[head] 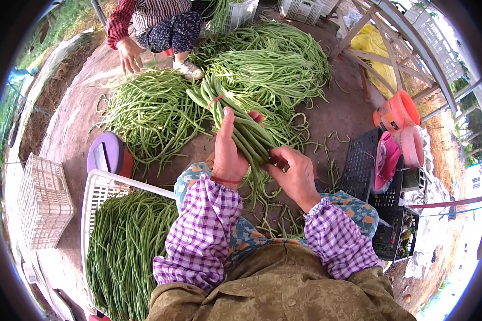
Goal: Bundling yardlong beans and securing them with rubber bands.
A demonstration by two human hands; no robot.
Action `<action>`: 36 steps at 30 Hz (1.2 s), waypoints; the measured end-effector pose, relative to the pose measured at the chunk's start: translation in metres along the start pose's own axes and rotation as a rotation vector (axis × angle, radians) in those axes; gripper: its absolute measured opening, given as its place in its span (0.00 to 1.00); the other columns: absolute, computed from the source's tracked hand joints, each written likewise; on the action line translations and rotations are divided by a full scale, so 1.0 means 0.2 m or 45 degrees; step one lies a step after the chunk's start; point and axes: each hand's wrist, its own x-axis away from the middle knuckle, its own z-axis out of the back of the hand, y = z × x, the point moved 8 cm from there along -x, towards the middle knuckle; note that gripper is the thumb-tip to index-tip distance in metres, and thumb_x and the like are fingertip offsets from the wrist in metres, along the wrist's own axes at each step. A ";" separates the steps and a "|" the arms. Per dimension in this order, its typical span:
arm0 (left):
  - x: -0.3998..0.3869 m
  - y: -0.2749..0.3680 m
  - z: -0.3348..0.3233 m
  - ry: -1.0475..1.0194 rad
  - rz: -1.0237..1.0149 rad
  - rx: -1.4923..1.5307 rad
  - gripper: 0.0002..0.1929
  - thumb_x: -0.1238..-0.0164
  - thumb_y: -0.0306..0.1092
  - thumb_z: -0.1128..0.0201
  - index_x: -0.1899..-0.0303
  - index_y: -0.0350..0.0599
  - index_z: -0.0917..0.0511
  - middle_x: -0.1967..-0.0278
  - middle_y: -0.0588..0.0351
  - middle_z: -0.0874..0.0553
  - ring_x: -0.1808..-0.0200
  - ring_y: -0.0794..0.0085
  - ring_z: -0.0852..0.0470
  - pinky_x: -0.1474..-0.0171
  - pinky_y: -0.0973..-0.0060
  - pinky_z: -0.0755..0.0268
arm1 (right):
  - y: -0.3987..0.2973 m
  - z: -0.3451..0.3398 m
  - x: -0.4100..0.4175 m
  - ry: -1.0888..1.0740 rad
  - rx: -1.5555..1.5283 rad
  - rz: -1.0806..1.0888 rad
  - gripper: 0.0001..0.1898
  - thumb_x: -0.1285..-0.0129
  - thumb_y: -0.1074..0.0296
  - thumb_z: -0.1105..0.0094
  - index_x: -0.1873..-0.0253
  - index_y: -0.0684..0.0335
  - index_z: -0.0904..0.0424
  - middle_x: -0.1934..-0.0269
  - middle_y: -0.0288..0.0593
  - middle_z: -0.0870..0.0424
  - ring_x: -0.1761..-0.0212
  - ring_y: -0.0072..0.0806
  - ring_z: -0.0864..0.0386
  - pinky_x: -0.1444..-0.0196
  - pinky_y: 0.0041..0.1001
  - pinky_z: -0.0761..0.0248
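Note:
A bundle of long green beans (247,134) lies across my left hand (230,154), whose fingers and thumb wrap around it. Near its upper end a red band (215,101) circles the beans. My right hand (292,172) pinches the lower part of the same bundle between thumb and fingers. A red band also rings my left wrist. Beyond my hands, a loose heap of long beans (156,108) spreads on the ground to the left. Larger piles of long beans (261,72) lie farther back, some tied with red bands.
At my left stands a white plastic crate (92,216) of beans, near a purple-topped stool (106,154) and a stacked-looking pale crate (46,200). Black crates (359,164) and orange buckets (397,110) are on the right. A co-worker's hand (129,54) hovers by the left heap.

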 end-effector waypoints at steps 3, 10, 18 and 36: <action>-0.01 0.00 0.02 0.005 0.031 0.008 0.26 0.28 0.56 0.49 0.50 0.37 0.29 0.54 0.47 0.19 0.48 0.61 0.22 0.50 0.65 0.25 | 0.02 0.00 -0.01 -0.100 -0.204 -0.139 0.14 0.47 0.72 0.30 0.57 0.65 0.22 0.68 0.43 0.16 0.70 0.28 0.17 0.67 0.24 0.26; -0.01 -0.05 0.00 -0.061 0.159 0.031 0.27 0.28 0.58 0.49 0.49 0.38 0.29 0.53 0.47 0.19 0.48 0.62 0.22 0.53 0.65 0.23 | 0.16 0.05 -0.05 -0.370 -0.740 -0.429 0.09 0.38 0.72 0.36 0.56 0.69 0.20 0.69 0.35 0.16 0.69 0.15 0.21 0.68 0.16 0.29; 0.01 -0.12 -0.03 -0.144 0.223 -0.253 0.21 0.26 0.49 0.49 0.43 0.42 0.34 0.51 0.46 0.20 0.46 0.62 0.23 0.51 0.68 0.24 | 0.07 -0.08 0.00 -0.601 -1.162 -0.611 0.18 0.35 0.68 0.41 0.44 0.71 0.26 0.66 0.34 0.19 0.68 0.14 0.23 0.69 0.16 0.32; -0.08 -0.01 0.06 0.062 -0.041 -0.081 0.14 0.26 0.41 0.46 0.47 0.44 0.32 0.60 0.51 0.19 0.58 0.61 0.18 0.57 0.65 0.21 | -0.09 0.08 0.16 -0.097 -0.078 0.068 0.08 0.37 0.72 0.40 0.54 0.63 0.23 0.75 0.49 0.19 0.76 0.38 0.19 0.75 0.31 0.28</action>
